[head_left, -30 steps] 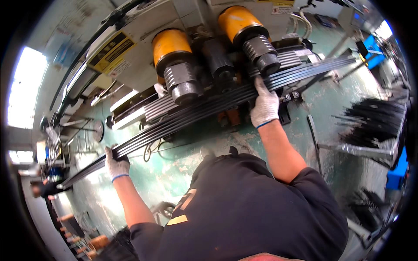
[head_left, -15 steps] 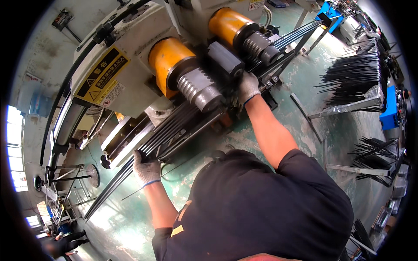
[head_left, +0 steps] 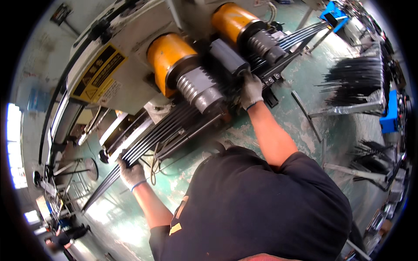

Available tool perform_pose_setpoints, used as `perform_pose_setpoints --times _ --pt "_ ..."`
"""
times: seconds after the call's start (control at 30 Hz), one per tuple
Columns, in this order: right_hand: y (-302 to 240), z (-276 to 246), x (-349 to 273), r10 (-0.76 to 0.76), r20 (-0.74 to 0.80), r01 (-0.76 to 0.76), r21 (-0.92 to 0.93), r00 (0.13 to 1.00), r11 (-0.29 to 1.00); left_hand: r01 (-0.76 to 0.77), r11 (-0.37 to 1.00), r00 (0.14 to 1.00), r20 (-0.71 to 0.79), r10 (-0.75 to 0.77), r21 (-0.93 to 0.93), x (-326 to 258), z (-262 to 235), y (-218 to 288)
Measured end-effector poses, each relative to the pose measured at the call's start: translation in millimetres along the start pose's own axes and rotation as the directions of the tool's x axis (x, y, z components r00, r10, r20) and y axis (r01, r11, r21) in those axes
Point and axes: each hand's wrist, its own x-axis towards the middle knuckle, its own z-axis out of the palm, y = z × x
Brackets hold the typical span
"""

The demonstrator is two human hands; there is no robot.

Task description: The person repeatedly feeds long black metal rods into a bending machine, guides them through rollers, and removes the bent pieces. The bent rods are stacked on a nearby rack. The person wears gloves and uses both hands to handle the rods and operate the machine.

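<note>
rods: a bundle of long dark rods [head_left: 174,130] is gripped at both ends across the machine.
left hand [head_left: 130,173]: closed around the bundle's lower end.
right hand [head_left: 251,89]: closed on the rods beside the grey ribbed roller [head_left: 202,89].
machine: two yellow cylinders [head_left: 167,54] are seen above the rollers.

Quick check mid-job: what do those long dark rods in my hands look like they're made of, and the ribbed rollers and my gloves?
Rods: likely metal, dark dull finish; they run thin and straight, unsagging, between the left hand and right hand.
Ribbed rollers: probably steel, grey with machined grooves and slight sheen.
Gloves: knitted fabric, off-white and grubby, with a blue cuff edge.
</note>
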Motion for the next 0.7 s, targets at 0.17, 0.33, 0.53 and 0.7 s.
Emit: perform_pose_setpoints --times 0.17,0.33,0.53,0.7 --pt "-11.7 -16.8 -42.0 0.277 -0.167 -0.08 0.709 0.946 0.701 0.145 0.987 0.986 0.098 -0.138 -0.072 -36.7 29.7 -52.7" --pt "46.6 -57.0 -69.2 0.354 0.089 -0.264 0.833 0.931 0.485 0.073 0.972 0.996 0.063 -0.061 -0.222 -21.1 12.8 2.5" --pt "95.3 -82.9 -83.4 0.475 0.095 -0.407 0.675 0.875 0.615 -0.097 0.991 0.994 -0.057 0.092 -0.094 -11.7 12.3 -4.5" --pt "93.8 -73.5 -87.1 0.54 0.114 -0.495 0.586 0.834 0.642 -0.014 0.993 1.0 0.017 0.016 -0.115 -22.6 19.9 -35.1"
